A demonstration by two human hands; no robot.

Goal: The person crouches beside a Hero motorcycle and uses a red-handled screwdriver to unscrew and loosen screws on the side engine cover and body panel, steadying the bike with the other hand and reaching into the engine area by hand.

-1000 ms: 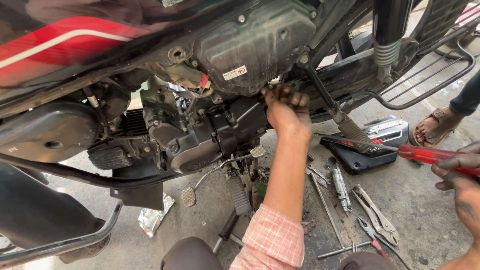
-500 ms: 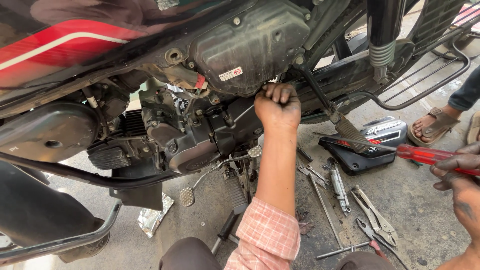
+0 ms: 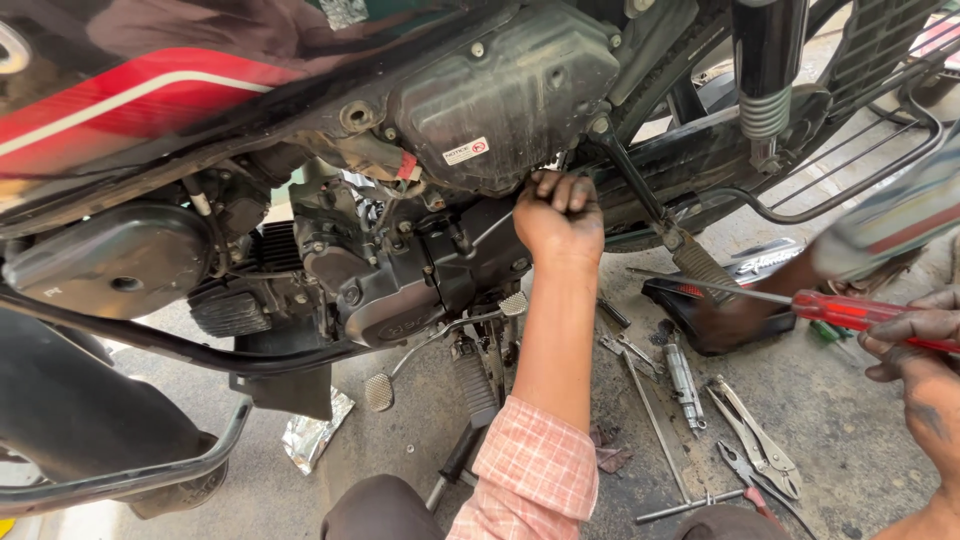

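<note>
the left hand (image 3: 562, 212) is staying fisted against the motorcycle engine (image 3: 400, 280), pinching something i cannot tell, while another person's arm (image 3: 800, 285) is now reaching in behind the red-handled screwdriver (image 3: 850, 312) gripped by the right hand (image 3: 925, 365).

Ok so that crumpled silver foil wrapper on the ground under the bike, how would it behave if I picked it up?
The foil wrapper looks thin and creased, so probably floppy and very light. Its shiny surface may feel slick. Lying flat on the concrete, it seems unlikely to roll.
</note>
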